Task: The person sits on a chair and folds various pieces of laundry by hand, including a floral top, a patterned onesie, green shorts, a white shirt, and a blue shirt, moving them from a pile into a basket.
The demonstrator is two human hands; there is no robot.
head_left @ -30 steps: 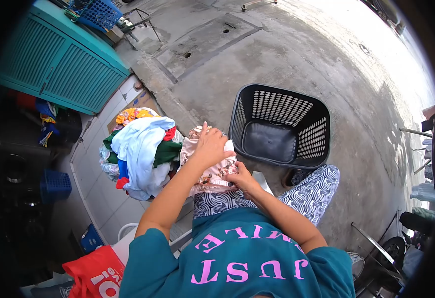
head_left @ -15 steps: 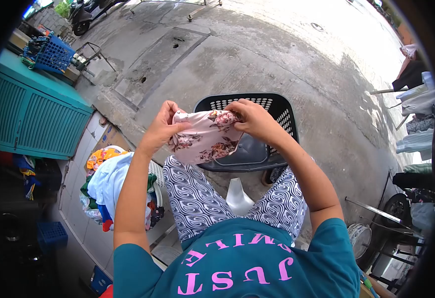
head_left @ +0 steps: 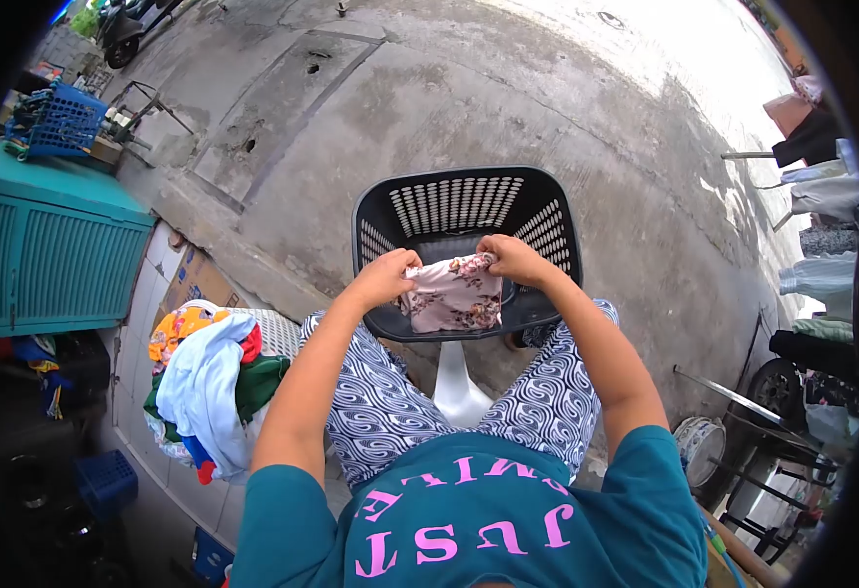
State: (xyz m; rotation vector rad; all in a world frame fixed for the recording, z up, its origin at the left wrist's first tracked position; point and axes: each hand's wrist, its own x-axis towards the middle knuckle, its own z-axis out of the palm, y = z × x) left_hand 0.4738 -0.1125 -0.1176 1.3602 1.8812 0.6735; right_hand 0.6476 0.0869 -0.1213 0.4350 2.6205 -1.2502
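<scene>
The floral cloth [head_left: 456,299] lies directly between the two hands, just below the centre of the frame, so neither hand is clearly nearer to it. The left hand [head_left: 383,276] pinches its upper left corner between thumb and fingers, and the right hand [head_left: 515,261] pinches its upper right corner in the same narrow way. The cloth's longer side runs across the frame from hand to hand, rising slightly toward the right, where the right hand sits a little higher than the left. From that gripped edge the fabric hangs toward the bottom of the frame.

The whole piece falls inside the outline of the black basket [head_left: 390,223], over its near half, with the lower edge close to the near rim. Whether the fabric touches that rim or the basket floor, I cannot tell. Both forearms reach across from the lower part of the frame, either side of the patterned trousers [head_left: 366,402].

Well apart, at the left of the frame beyond the left forearm, a light blue garment [head_left: 199,377] lies on top of a heap of clothes [head_left: 265,390].
</scene>
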